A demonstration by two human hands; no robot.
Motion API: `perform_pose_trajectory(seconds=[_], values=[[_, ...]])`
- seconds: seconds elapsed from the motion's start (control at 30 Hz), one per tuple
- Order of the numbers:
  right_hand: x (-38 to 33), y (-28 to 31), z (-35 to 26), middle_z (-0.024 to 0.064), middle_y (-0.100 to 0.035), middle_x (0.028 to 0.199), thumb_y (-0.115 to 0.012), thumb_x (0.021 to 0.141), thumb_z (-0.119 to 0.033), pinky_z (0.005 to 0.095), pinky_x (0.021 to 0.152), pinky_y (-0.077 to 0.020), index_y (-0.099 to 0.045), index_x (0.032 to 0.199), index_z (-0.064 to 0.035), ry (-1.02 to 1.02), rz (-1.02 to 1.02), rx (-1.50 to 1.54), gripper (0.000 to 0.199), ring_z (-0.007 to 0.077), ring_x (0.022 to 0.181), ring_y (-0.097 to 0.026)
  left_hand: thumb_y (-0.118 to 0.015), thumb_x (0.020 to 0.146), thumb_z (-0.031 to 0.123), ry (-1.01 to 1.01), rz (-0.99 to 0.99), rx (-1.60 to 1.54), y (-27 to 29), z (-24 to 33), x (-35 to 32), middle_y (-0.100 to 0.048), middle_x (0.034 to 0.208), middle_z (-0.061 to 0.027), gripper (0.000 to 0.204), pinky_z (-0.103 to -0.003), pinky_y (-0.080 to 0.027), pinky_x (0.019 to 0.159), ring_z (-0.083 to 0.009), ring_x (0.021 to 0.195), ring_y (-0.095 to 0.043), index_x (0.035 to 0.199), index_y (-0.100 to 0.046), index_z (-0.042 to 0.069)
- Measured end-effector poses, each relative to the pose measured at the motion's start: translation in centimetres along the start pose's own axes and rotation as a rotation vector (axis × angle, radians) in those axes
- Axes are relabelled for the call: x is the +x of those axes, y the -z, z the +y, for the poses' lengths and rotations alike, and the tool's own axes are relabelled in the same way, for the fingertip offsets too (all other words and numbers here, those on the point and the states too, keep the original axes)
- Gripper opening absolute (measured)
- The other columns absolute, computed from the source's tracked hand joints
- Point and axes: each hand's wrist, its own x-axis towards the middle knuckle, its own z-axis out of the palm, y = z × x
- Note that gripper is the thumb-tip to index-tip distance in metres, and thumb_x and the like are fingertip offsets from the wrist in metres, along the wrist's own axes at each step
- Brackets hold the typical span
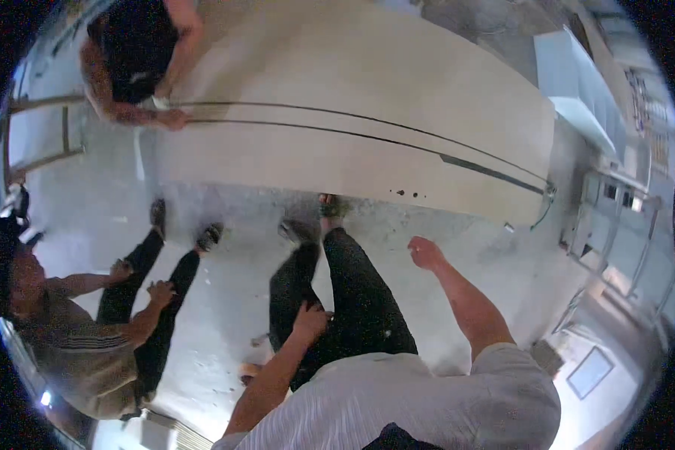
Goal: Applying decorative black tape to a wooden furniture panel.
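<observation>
Seated wearer, hands off the big panel

The left hand (310,319) rests loosely on the wearer's dark-trousered left knee (292,289), holding nothing; the right hand (426,253) is raised in the air in a loose fist, empty, near the panel (352,82) but not touching it. The pale panel lies flat just beyond the wearer's feet, its long axis running left to right across the view, with two dark grooves (337,124) along that axis. At its far left end a second person's hand (174,118) touches the grooves. A third person (67,330) sits on the floor (225,300) to the left, hands on knees. The wearer seems paused: how much work remains cannot be told.
</observation>
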Motion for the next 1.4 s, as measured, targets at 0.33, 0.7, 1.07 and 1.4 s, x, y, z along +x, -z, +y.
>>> perform_pose_trajectory(seconds=[0.33, 0.7, 1.07, 1.4], values=[[-13.0, -9.1, -8.9, 0.0133, -0.071, 0.098, -0.054, 0.085, -0.024, 0.0452, 0.08, -0.0529, -0.071, 0.093, -0.0097, 0.076, 0.287, 0.457, 0.024, 0.0336, 0.092, -0.067, -0.057, 0.095, 0.045, 0.27, 0.368, -0.169, 3.5, 1.2, -6.9, -0.061, 0.129, -0.0173, 0.05, -0.044, -0.046, 0.1, -0.0352, 0.118, -0.059, 0.13, -0.058, 0.009], [-17.2, -11.6, -9.0, 0.0165, -0.069, 0.083, -0.055, 0.089, -0.023, 0.0479, 0.075, -0.0534, -0.07, 0.084, -0.0082, 0.042, 0.391, 0.227, 0.021, 0.036, 0.085, -0.067, -0.053, 0.098, 0.027, 0.389, 0.601, 0.278, -27.5, -5.6, -21.1, -0.069, 0.105, -0.0149, 0.031, -0.039, -0.052, 0.089, -0.0298, 0.101, -0.065, 0.118, -0.064, 0.007], [-17.5, -4.6, 0.3, 0.0182, -0.07, 0.099, -0.058, 0.086, -0.031, 0.0468, 0.084, -0.0532, -0.073, 0.096, -0.0096, -0.06, 0.511, 0.434, 0.028, 0.0379, 0.095, -0.067, -0.059, 0.096, 0.031, 0.716, 0.616, -1.04, -34.8, 2.7, -18.4, -0.069, 0.09, -0.0064, 0.025, -0.04, -0.053, 0.079, -0.0234, 0.087, -0.065, 0.099, -0.068, 0.008], [4.3, 0.4, 21.7, 0.0153, -0.069, 0.087, -0.059, 0.086, -0.027, 0.0455, 0.079, -0.0542, -0.068, 0.09, -0.0062, 0.032, 0.71, 1.36, 0.023, 0.0354, 0.085, -0.067, -0.053, 0.101, 0.028, 0.318, 0.834, -1.444, -4.4, 15.5, 5.4, -0.067, 0.1, -0.0083, 0.036, -0.033, -0.052, 0.083, -0.0185, 0.092, -0.063, 0.122, -0.057, -0.002]])
